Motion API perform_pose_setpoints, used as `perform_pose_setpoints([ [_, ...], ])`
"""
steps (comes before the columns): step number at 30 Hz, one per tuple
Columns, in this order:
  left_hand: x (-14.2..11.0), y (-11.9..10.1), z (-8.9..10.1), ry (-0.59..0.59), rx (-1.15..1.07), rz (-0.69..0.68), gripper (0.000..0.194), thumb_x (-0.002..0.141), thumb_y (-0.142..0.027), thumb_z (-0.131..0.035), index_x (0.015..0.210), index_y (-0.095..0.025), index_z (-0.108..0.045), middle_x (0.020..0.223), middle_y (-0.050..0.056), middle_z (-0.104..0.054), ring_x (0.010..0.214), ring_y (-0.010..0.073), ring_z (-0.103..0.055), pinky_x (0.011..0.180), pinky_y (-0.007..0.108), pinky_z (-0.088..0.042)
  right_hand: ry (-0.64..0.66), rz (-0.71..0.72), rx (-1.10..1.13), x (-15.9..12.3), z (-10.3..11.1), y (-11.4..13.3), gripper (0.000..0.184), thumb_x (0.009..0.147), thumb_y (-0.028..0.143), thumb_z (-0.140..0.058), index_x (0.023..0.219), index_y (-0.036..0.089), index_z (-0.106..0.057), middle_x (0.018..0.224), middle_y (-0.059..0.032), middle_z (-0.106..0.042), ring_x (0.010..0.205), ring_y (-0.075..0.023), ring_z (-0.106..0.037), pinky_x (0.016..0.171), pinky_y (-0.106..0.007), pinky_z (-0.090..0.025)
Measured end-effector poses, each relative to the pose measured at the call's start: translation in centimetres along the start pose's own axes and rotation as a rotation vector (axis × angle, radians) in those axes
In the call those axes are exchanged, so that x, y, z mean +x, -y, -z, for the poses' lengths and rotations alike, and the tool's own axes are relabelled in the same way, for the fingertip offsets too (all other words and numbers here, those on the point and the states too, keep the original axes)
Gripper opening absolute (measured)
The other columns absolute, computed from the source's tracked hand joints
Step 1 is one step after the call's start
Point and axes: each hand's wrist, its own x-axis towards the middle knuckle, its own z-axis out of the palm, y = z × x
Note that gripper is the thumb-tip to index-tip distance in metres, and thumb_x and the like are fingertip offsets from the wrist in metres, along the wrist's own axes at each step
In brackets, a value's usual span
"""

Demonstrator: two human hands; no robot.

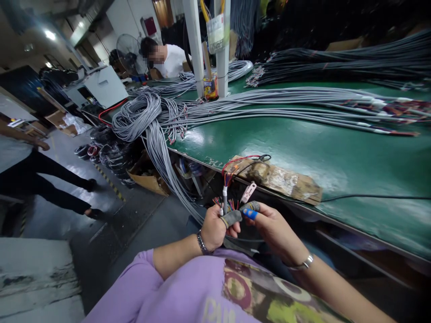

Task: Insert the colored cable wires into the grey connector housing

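My left hand (pixel 215 228) is closed round a grey cable (pixel 225 199) whose stripped end stands up above the fist. Thin coloured wires (pixel 232 205) fan out beside it. Grey finger covers wrap the thumb of my left hand and a finger of my right hand (pixel 269 224). Close against the left, my right hand is pinched, with blue tape round one digit; what lies between its fingertips is hidden. Just above those fingertips shows a pale pink flat piece with holes (pixel 249 192); whether the right hand touches it, I cannot tell.
Cardboard wrapped in tape (pixel 286 181) lies along the green table's (pixel 336 148) near edge, with red and black leads. Bundles of grey cable (pixel 269 96) stretch across the table, and some hang over its left edge. One person sits beyond; another stands at left.
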Motion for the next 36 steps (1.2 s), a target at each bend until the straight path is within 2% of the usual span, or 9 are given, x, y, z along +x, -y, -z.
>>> perform_pose_setpoints([
  [3, 0.1, 0.1, 0.1, -0.035, -0.013, -0.030, 0.045, 0.067, -0.054, -0.073, 0.061, -0.014, -0.054, 0.049, 0.000, -0.059, 0.033, 0.0066, -0.046, 0.035, 0.018, -0.030, 0.018, -0.002, 0.057, 0.1, 0.1, -0.3, 0.024, 0.064, 0.039, -0.081, 0.065, 0.018, -0.068, 0.058, 0.0004, -0.058, 0.057, -0.0123, -0.047, 0.055, -0.026, -0.038],
  [6, 0.2, 0.0, 0.1, -0.054, -0.041, -0.055, 0.042, 0.067, -0.052, -0.073, 0.064, -0.014, -0.055, 0.048, -0.001, -0.058, 0.033, 0.0068, -0.046, 0.034, 0.019, -0.031, 0.044, -0.052, 0.204, 0.6, 0.8, -0.7, 0.022, 0.065, 0.037, -0.081, 0.067, 0.019, -0.069, 0.062, -0.0003, -0.060, 0.057, -0.0121, -0.049, 0.055, -0.025, -0.043],
  [8, 0.3, -0.2, 0.0, -0.076, -0.053, -0.073, 0.042, 0.067, -0.053, -0.073, 0.065, -0.014, -0.056, 0.048, -0.001, -0.058, 0.033, 0.0068, -0.046, 0.034, 0.019, -0.032, 0.055, -0.134, 0.339, 1.2, 1.3, -0.8, 0.024, 0.070, 0.043, -0.077, 0.072, 0.020, -0.070, 0.067, -0.0019, -0.063, 0.058, -0.0130, -0.054, 0.055, -0.025, -0.048],
  [11, 0.6, -0.5, -0.4, -0.115, -0.054, -0.113, 0.043, 0.068, -0.054, -0.073, 0.065, -0.014, -0.055, 0.048, -0.002, -0.057, 0.033, 0.0066, -0.046, 0.034, 0.019, -0.031, 0.115, -0.204, 0.445, 2.3, 1.6, -0.3, 0.038, 0.076, 0.059, -0.067, 0.084, 0.022, -0.071, 0.078, -0.0042, -0.067, 0.060, -0.0139, -0.059, 0.054, -0.025, -0.053],
  [14, 1.0, -0.6, -0.8, -0.153, -0.057, -0.138, 0.043, 0.068, -0.054, -0.072, 0.065, -0.014, -0.055, 0.050, -0.002, -0.057, 0.034, 0.0063, -0.047, 0.034, 0.018, -0.031, 0.124, -0.200, 0.406, 3.3, 1.1, 0.8, 0.047, 0.073, 0.067, -0.063, 0.082, 0.021, -0.070, 0.076, -0.0039, -0.067, 0.058, -0.0130, -0.058, 0.050, -0.023, -0.053],
  [17, 1.3, -0.7, -1.2, -0.174, -0.052, -0.115, 0.043, 0.068, -0.053, -0.072, 0.063, -0.015, -0.052, 0.049, -0.002, -0.057, 0.034, 0.0060, -0.046, 0.035, 0.018, -0.030, 0.043, -0.176, 0.354, 3.9, 0.5, 1.3, 0.043, 0.072, 0.062, -0.069, 0.071, 0.020, -0.068, 0.063, -0.0016, -0.063, 0.052, -0.0111, -0.055, 0.045, -0.020, -0.050],
  [24, 1.3, -0.5, -1.3, -0.145, -0.028, -0.061, 0.039, 0.069, -0.049, -0.071, 0.067, -0.015, -0.052, 0.049, -0.002, -0.058, 0.034, 0.0064, -0.046, 0.034, 0.018, -0.029, 0.011, -0.122, 0.447, 4.2, 0.7, 0.0, 0.036, 0.071, 0.056, -0.074, 0.081, 0.022, -0.072, 0.078, -0.0024, -0.071, 0.070, -0.0160, -0.064, 0.064, -0.028, -0.054],
  [36, 1.3, 0.0, -1.3, -0.107, 0.002, -0.024, 0.041, 0.068, -0.052, -0.071, 0.071, -0.016, -0.052, 0.049, -0.003, -0.056, 0.034, 0.0064, -0.045, 0.035, 0.019, -0.032, -0.036, -0.071, 0.507, 4.5, 0.2, -0.2, 0.029, 0.073, 0.051, -0.075, 0.077, 0.023, -0.071, 0.077, -0.0021, -0.071, 0.071, -0.0163, -0.064, 0.069, -0.030, -0.053],
])
